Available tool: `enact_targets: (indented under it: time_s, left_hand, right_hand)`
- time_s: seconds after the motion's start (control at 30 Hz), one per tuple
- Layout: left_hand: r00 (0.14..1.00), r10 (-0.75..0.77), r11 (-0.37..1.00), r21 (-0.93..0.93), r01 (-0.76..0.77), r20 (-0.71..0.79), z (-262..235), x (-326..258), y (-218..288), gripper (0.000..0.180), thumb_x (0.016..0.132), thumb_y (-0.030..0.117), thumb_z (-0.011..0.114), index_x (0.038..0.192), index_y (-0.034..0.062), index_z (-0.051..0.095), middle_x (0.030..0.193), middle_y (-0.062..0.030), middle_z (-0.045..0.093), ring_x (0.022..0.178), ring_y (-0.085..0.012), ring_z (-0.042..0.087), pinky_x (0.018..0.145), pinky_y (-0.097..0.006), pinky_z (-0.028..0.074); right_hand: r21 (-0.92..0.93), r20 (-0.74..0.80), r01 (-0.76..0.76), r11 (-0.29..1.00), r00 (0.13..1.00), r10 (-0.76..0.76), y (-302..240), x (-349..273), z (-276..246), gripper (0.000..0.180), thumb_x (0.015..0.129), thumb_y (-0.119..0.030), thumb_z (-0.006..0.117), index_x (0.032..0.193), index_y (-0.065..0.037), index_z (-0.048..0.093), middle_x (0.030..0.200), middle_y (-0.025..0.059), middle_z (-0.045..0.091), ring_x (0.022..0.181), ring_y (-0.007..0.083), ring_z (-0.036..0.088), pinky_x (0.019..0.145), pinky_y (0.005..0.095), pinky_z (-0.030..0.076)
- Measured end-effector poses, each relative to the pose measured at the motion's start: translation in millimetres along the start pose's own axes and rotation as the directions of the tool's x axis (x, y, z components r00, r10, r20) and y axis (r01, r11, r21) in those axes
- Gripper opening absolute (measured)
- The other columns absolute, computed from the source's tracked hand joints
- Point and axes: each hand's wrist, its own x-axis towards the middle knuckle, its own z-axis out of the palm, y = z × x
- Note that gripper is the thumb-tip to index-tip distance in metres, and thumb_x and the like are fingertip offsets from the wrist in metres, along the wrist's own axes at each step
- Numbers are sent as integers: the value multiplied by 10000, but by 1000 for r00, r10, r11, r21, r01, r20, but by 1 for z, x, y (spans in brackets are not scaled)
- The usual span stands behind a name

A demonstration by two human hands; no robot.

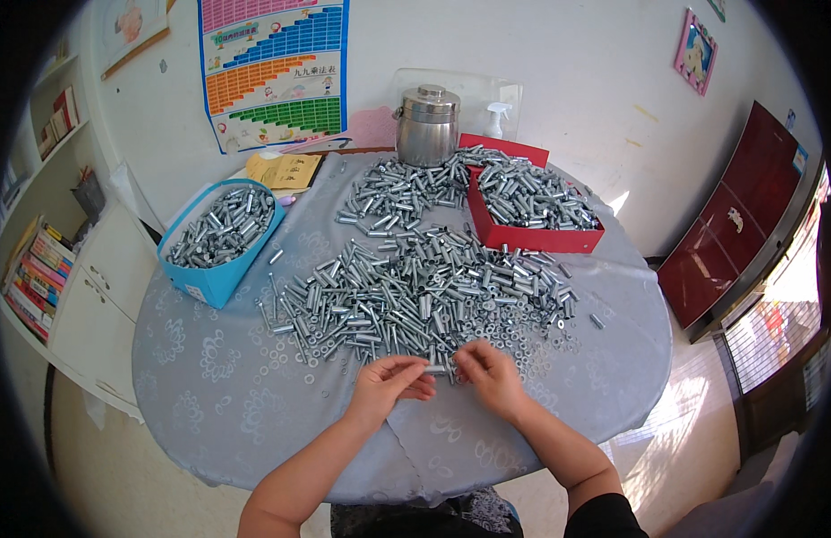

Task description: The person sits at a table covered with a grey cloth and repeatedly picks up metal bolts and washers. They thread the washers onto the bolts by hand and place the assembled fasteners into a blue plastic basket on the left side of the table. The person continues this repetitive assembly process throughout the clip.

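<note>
**One metal sleeve (435, 368) in your left hand (389, 389)**

You pinch it between thumb and fingers, just above the near edge of the loose hardware pile (424, 296). Your right hand (489, 377) is just beside it, fingers curled; whether they grip anything, I cannot tell. Beyond, a blue box (227, 280) on your left and a red box (543, 238) on your right hold more metal pieces.

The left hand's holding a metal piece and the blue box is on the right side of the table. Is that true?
No: the head view shows the blue box on the left side. The left hand does hold a metal piece.
</note>
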Motion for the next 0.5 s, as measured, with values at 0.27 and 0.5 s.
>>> enact_targets:
  time_s: [0.27,0.5]
  left_hand:
    - [930,232,968,-28,-250,-284,-19,7,22,185,876,99,534,1013,-23,560,885,-156,626,725,-209,640,617,-311,549]
    - [799,312,935,15,-356,-514,-44,12,53,217,871,131,553,1035,-10,544,918,-129,618,757,-183,621,646,-294,536]
  right_hand:
    - [-664,116,238,709,969,-217,-9,-1,-6,261,710,-328,681,825,-101,627,735,42,596,669,222,596,572,338,470]
    - [-682,76,167,712,984,-159,-2,-4,0,207,686,-266,658,803,-100,621,775,45,597,699,238,601,607,353,476]
